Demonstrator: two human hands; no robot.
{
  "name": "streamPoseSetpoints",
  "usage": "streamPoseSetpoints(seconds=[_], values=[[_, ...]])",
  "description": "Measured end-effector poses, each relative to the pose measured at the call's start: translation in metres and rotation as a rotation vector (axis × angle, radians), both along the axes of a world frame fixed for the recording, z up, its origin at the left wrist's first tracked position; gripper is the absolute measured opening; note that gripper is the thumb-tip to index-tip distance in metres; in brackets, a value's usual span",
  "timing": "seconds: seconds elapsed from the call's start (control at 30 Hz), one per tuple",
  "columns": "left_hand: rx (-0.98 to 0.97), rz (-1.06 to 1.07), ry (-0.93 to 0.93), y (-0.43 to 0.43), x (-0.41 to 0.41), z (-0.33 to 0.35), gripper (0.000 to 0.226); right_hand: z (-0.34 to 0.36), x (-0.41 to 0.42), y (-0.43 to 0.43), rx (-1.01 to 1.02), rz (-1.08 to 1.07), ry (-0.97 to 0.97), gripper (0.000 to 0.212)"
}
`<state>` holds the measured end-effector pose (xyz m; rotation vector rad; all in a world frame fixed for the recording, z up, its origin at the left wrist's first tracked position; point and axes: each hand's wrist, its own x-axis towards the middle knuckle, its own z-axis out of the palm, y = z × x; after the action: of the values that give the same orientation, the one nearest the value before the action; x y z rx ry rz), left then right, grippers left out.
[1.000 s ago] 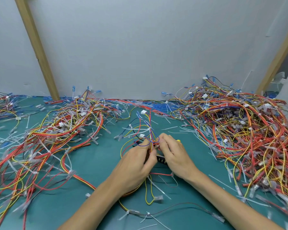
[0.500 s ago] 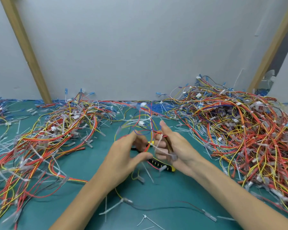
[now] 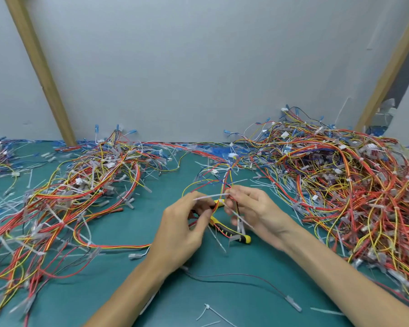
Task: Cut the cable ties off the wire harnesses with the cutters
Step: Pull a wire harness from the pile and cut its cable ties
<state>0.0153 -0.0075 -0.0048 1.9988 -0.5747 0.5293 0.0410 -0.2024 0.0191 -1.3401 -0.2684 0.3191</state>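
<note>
Both hands are up off the green mat [image 3: 222, 293] at the middle of the bench, working 1 small wire harness [image 3: 225, 182] between them. The left hand [image 3: 182, 232] has its fingers curled in, thumb and fingertips pinching the red and yellow wires low down. The right hand [image 3: 257, 213] is curled too, pinching the same bundle just beside it, so the 2 hands nearly touch. A white cable tie [image 3: 210, 197] juts sideways from the bundle above the left fingers, and more pale tails hang down past the right palm. Above the grip the loose wires fan up and away toward the grey wall [image 3: 198, 67]. The cutters [image 3: 234, 233], with yellow and black handles, lie on the mat under the hands, handle end near the right wrist. Their head is hidden behind the left fingers, so I cannot tell whether anything touches them. A big tangle of harnesses [image 3: 80, 185] sprawls to the left, and a taller heap [image 3: 352, 185] rises on the right. 1 snipped tie [image 3: 208, 311] lies near the front edge, and 2 wooden battens [image 3: 40, 67] lean against the wall.
</note>
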Motion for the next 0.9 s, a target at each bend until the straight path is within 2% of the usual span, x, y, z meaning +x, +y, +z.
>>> streamPoseSetpoints(seconds=[0.13, 0.27, 0.33, 0.47, 0.63, 0.77, 0.83, 0.9], values=[[-0.051, -0.015, 0.059, -0.002, -0.005, 0.001, 0.008, -0.01, 0.002, 0.0, -0.082, -0.031, -0.079, 0.009], [-0.03, 0.0, 0.048, -0.004, -0.006, 0.001, 0.017, -0.014, 0.002, 0.0, -0.222, -0.046, -0.186, 0.029], [-0.014, 0.005, 0.04, -0.004, -0.006, 0.0, 0.02, -0.015, 0.001, 0.0, -0.264, -0.044, -0.223, 0.024], [0.042, 0.055, 0.018, -0.004, -0.005, -0.003, 0.023, -0.016, 0.002, -0.001, -0.373, -0.043, -0.32, 0.002], [0.145, 0.037, -0.047, -0.007, -0.007, -0.004, 0.024, -0.015, 0.003, -0.002, -0.646, -0.179, -0.449, 0.005], [0.179, 0.0, -0.08, -0.008, -0.009, -0.004, 0.028, -0.016, 0.003, 0.002, -0.699, -0.224, -0.494, 0.009], [0.182, -0.002, -0.086, -0.008, -0.008, -0.004, 0.028, -0.017, 0.004, 0.003, -0.715, -0.24, -0.506, 0.003], [0.184, -0.005, -0.088, -0.009, -0.008, -0.003, 0.027, -0.019, 0.005, 0.002, -0.729, -0.254, -0.523, 0.012]])
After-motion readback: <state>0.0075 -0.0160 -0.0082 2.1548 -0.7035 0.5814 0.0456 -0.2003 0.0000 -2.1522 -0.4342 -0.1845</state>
